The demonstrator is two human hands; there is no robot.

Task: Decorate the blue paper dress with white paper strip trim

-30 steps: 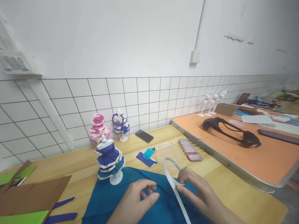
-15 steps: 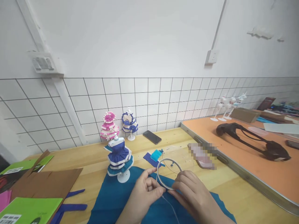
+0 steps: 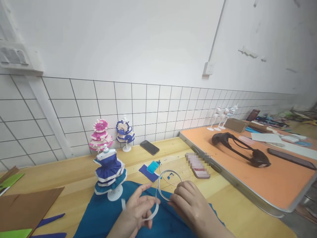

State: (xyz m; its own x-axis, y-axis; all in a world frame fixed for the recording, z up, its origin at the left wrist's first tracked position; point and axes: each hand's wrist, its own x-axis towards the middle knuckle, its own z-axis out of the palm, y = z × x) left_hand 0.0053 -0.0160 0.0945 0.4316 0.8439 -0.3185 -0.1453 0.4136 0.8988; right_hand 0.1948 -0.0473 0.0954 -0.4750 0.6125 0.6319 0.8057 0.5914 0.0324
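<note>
My left hand (image 3: 135,211) pinches the loose end of a white tape strip (image 3: 152,213) over a teal sheet (image 3: 104,211) on the wooden table. My right hand (image 3: 190,206) grips the tape roll (image 3: 168,185), a thin ring held upright, from which the strip runs. The two hands are close together above the teal sheet. A small mannequin in a blue and white paper dress (image 3: 109,172) stands just left of my left hand.
Two more paper dress figures, pink (image 3: 100,135) and blue (image 3: 125,132), stand by the tiled wall. A dark phone (image 3: 149,147), blue paper scraps (image 3: 150,170) and a blurred phone (image 3: 198,161) lie behind the hands. An orange table (image 3: 272,178) with a black headset (image 3: 240,148) adjoins on the right. Brown card (image 3: 24,208) lies left.
The strip pulled off the roll has grown longer and now loops down between my hands. Both hands stay over the teal sheet; the camera view swung slightly.
</note>
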